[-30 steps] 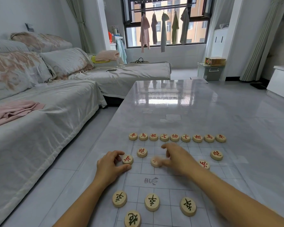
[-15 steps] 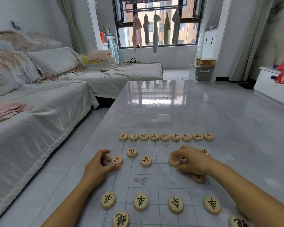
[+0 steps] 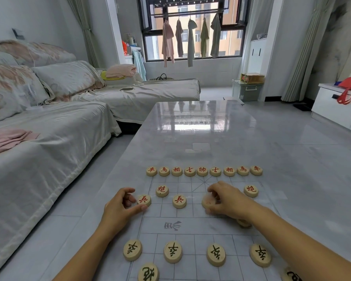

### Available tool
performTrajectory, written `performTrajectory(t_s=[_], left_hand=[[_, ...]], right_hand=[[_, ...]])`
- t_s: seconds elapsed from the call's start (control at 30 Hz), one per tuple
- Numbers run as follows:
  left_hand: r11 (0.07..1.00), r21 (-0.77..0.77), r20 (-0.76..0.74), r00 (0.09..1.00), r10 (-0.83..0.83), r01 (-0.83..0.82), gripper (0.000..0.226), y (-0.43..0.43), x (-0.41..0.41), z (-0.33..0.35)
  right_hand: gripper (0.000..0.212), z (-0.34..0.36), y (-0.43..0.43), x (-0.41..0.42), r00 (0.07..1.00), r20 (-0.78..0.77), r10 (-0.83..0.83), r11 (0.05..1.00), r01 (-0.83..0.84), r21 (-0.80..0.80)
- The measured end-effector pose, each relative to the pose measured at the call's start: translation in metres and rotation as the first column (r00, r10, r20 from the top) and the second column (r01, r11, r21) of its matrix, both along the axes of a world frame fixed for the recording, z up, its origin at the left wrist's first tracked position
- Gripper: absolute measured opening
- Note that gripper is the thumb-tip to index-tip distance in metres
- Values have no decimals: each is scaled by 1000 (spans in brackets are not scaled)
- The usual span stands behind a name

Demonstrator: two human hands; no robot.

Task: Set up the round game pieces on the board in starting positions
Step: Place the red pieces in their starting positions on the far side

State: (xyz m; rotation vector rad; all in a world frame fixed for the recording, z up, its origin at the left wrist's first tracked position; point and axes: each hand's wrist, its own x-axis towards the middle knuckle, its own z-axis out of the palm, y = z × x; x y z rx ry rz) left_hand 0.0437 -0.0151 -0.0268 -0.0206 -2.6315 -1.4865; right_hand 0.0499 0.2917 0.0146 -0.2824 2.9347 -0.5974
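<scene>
On the bench lies the clear board. The left grip pinches a pale round red-marked piece at the board's left edge. The right grip curls around a blurred piece mid-board, seemingly pinching it.

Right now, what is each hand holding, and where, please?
Left hand pinches the leftmost red piece by its rim; right hand pinches a blurred round piece by its edge.

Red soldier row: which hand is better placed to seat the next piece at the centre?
Right. The right hand pinches a blurred round piece just by the row's centre point; the left hand is far off, holding the leftmost red soldier.
</scene>
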Motion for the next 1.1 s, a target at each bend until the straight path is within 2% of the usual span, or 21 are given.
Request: performTrajectory(t_s=[0.13,0.37,0.5,0.7,0.9,1.0,1.1], left_hand=[[1000,-6,-8,1000,0,0,50,0,0,0],[1000,3,-14,1000,3,-3,49,-1,-1,-1],[1000,-3,-13,1000,5,-5,49,-1,0,-2],[1000,-9,-15,1000,1,-1,47,0,1,1],[1000,-7,-5,1000,4,-4,47,2,4,4],[1000,0,3,1000,10,-10,48,2,4,5],[1000,7,5,1000,10,-10,48,3,4,5]], right_hand=[[48,-3,-6,0,991,-127,-38,984,60,169],[46,5,10,0,998,10,64,996,-65,63],[55,3,9,1,998,-3,65,997,-65,50],[39,0,6,0,997,-55,55,998,-52,42],[48,-1,8,-1,998,-30,59,998,-58,31],[51,5,23,2,998,-62,-18,995,12,-103],[36,17,54,6,983,-96,-156,959,127,-252]])
